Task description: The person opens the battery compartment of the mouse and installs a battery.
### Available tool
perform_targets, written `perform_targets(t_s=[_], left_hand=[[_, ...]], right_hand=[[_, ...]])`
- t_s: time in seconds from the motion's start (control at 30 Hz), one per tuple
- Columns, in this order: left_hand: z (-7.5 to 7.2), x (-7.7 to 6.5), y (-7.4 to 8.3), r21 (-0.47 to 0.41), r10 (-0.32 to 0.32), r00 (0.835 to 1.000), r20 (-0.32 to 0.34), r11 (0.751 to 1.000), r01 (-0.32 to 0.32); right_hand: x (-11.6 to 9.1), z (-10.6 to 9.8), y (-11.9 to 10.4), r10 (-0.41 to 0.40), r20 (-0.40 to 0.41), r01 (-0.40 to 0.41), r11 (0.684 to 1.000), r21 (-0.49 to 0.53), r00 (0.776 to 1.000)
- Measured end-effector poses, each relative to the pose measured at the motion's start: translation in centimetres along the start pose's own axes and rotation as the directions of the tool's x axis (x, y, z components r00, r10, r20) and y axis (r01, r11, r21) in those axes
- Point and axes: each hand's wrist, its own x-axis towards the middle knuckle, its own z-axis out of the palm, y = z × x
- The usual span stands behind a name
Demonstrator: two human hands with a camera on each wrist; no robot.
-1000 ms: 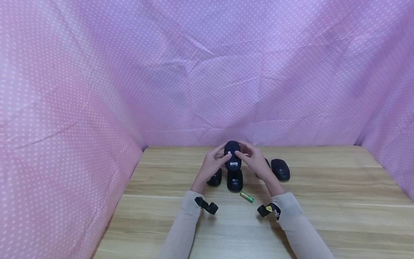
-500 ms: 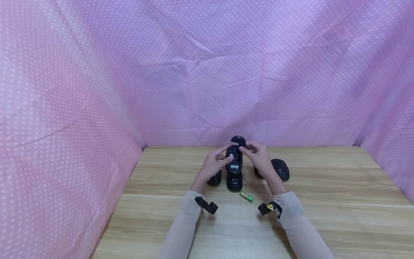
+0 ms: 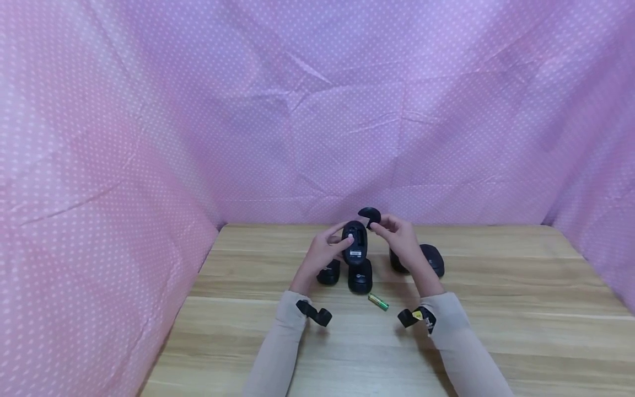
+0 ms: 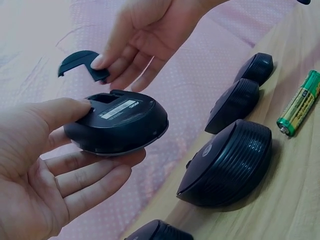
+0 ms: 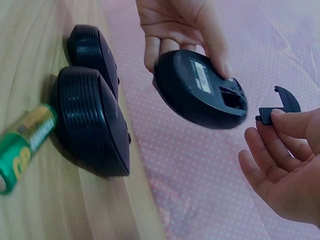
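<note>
My left hand [image 3: 322, 251] grips a black computer mouse [image 3: 354, 245], its underside turned up, thumb on top and fingers beneath. A white label and an uncovered battery slot [image 5: 233, 100] show on that underside. Between thumb and fingers my right hand [image 3: 401, 240] pinches the curved black battery cover [image 4: 82, 64], apart from the mouse and just beyond its far end. In the right wrist view the cover [image 5: 280, 106] shows its notched shape. A green and gold battery [image 3: 378, 301] lies on the table below the hands.
Upright black mice stand on the wooden table [image 3: 521, 286]: one [image 3: 360, 277] below the held mouse, one [image 3: 328, 273] to its left, and two on the right, the outer one [image 3: 432, 259] partly behind the right forearm. A pink dotted cloth [image 3: 317, 121] hangs behind.
The battery cover has come off the mouse in my right hand, which has moved up and right with it. The battery slot is now exposed. My left hand still holds the mouse.
</note>
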Motion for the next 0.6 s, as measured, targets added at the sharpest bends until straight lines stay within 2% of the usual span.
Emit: perform_targets(t_s=[0.2, 0.33, 0.6], left_hand=[[-0.6, 0.0, 0.3, -0.009, 0.012, 0.998, -0.062, 1.000, -0.013], [-0.8, -0.3, 1.0, -0.015, -0.005, 0.998, -0.062, 1.000, 0.004], [-1.0, 0.0, 0.3, -0.034, 0.001, 0.997, -0.078, 0.999, -0.004]], right_hand=[[0.1, -1.1, 0.3, -0.020, 0.101, 0.032, 0.993, -0.117, 0.995], [0.0, -2.0, 1.0, -0.062, 0.196, 0.098, 0.978, -0.184, 0.979], [-0.6, -3.7, 1.7, -0.053, 0.311, 0.137, 0.958, -0.253, 0.949]])
